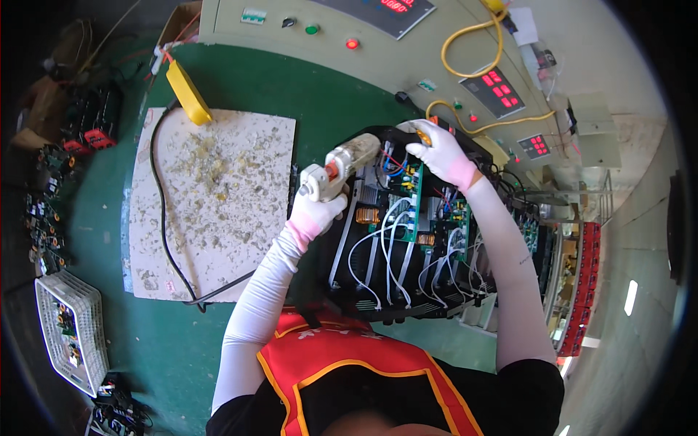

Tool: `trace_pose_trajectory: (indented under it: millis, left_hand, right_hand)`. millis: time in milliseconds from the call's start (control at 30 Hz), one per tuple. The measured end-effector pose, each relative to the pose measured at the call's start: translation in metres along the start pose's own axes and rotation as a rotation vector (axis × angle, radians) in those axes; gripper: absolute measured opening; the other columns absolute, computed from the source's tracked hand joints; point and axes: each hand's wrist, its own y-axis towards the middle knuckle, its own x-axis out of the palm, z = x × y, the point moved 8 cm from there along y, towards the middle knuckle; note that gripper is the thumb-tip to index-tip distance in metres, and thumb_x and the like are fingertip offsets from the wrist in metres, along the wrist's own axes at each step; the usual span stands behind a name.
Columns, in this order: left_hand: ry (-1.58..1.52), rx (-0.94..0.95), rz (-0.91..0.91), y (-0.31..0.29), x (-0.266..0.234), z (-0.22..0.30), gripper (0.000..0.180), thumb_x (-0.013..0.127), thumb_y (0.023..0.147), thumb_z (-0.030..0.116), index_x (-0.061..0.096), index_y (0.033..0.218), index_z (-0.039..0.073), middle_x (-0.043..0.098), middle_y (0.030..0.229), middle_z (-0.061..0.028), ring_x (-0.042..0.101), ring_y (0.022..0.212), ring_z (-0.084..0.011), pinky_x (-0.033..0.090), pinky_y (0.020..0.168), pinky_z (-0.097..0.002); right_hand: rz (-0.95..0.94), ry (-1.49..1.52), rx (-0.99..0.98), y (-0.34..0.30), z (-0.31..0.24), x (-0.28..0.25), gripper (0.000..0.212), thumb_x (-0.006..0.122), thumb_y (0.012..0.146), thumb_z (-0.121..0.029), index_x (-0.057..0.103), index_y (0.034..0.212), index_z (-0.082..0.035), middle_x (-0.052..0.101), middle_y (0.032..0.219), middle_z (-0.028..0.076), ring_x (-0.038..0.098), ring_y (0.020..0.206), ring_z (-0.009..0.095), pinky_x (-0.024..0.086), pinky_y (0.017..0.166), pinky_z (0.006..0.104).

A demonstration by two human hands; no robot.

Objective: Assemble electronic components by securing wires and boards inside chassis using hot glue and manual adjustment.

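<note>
My left hand (317, 209), in a white glove with a pink cuff, is closed around the grip of a white gun-shaped tool (352, 155) with a red part. It looks like a glue gun. The tool's front end reaches over the far left corner of an opened black device (347, 251). Inside the device are green circuit boards (411, 200), copper-wound coils (367, 216) and white wires (387, 247). At the device's far side, my right hand (443, 156), gloved alike, has its fingers bent together at a small orange-yellow piece (423, 136), too small to make out.
Left of the device, a pale board (247, 167) spotted with residue lies on the green table (138, 349). A black cable (161, 211) crosses it near a yellow block (187, 93). Control panels (320, 33) stand behind. A white basket (91, 341) holds parts at left.
</note>
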Motion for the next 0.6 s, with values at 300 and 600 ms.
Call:
trace_pose_trajectory:
  millis: [300,600]
  left_hand:
    - [0.151,0.004,0.087,-0.057,-0.015,0.039,0.044,0.066,0.076,0.006,0.051,0.117,-0.003,0.064,0.087,-0.012,0.062,0.068,-0.0167,0.05,0.059,-0.0289]
    - [0.932,0.477,0.389,-0.133,-0.077,0.111,0.092,0.077,0.061,0.001,0.035,0.143,0.002,0.04,0.134,-0.0227,0.041,0.126,-0.0382,0.036,0.107,-0.0391]
  right_hand:
    - [0.064,-0.11,-0.027,0.0,-0.008,-0.002,0.05,0.067,0.084,-0.016,0.052,0.128,0.006,0.057,0.129,0.021,0.055,0.121,0.031,0.04,0.103,0.0336]
    - [0.053,-0.084,-0.041,0.004,0.002,0.003,0.054,0.066,0.084,-0.016,0.049,0.131,0.006,0.058,0.128,0.021,0.055,0.121,0.029,0.04,0.103,0.0341]
